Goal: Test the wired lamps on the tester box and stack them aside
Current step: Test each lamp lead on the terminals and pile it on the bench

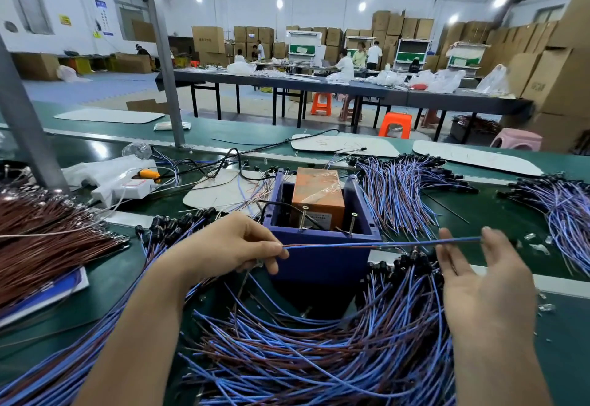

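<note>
— Hands?
— At 10 o'clock of the box (322, 262), left hand (230, 242), thumb and forefinger pinching one blue-and-brown wire (383, 243). At 3 o'clock, right hand (482, 274), palm turned inward, fingers (448, 255) straight and spread. The wire's far tip touches a fingertip, not gripped.
— And the wire itself?
— Stretched level between both hands, crossing the box's near rim. Whether it touches the rim, cannot tell.
— Inside the box?
— Orange unit (319, 195), taped over. Two screws (303, 218) upright at its near side.
— What crowds it?
— Big heap (319, 361) of blue and brown wires at 6 o'clock, curling round the box's near side and under both forearms. Black lamp heads (178, 223) bunched at 9 o'clock, more at 4. Second heap (399, 191) at 1 o'clock, third heap (565, 207) at 2. Brown bundle (48, 246) far out at 9. Power strip (127, 186) at 11, white board (220, 195) beside it. All on the green worktop (498, 211).
</note>
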A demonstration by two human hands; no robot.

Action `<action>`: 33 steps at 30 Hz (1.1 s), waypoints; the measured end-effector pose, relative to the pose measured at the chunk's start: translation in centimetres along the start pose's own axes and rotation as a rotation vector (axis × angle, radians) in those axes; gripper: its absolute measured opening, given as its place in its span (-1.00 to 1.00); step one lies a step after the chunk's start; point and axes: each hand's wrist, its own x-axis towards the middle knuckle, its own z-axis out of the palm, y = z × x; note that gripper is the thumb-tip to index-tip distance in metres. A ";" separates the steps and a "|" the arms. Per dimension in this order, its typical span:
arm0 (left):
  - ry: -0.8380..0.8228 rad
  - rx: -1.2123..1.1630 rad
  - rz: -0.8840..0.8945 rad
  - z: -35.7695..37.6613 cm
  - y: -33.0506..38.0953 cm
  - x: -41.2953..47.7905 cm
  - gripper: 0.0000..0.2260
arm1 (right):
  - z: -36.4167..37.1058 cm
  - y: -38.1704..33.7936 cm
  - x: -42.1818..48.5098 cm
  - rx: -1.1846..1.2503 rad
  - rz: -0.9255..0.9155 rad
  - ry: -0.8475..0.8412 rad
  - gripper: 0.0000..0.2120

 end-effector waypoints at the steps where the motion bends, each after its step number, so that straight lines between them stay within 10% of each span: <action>1: 0.014 0.005 -0.024 -0.3 -0.3 -0.1 -0.85 | -0.3 0.0 0.2 -0.023 -0.013 0.045 -0.59; 6: 0.157 -0.044 -0.029 -1.2 -0.7 -0.2 -0.89 | -1.3 0.0 1.0 -0.306 -0.223 0.220 -0.58; 14: 0.091 -0.375 0.106 0.7 1.7 -0.3 -0.82 | -1.5 0.6 0.1 -1.517 -0.071 -0.304 -0.73; 23: -0.003 -0.501 0.068 3.4 2.9 0.2 -0.91 | 2.0 2.3 -3.4 -1.111 0.030 -0.762 -0.89; 33: -0.006 -0.659 0.021 4.8 3.0 0.8 -0.85 | 2.0 2.5 -3.4 -1.005 -0.026 -0.756 -0.83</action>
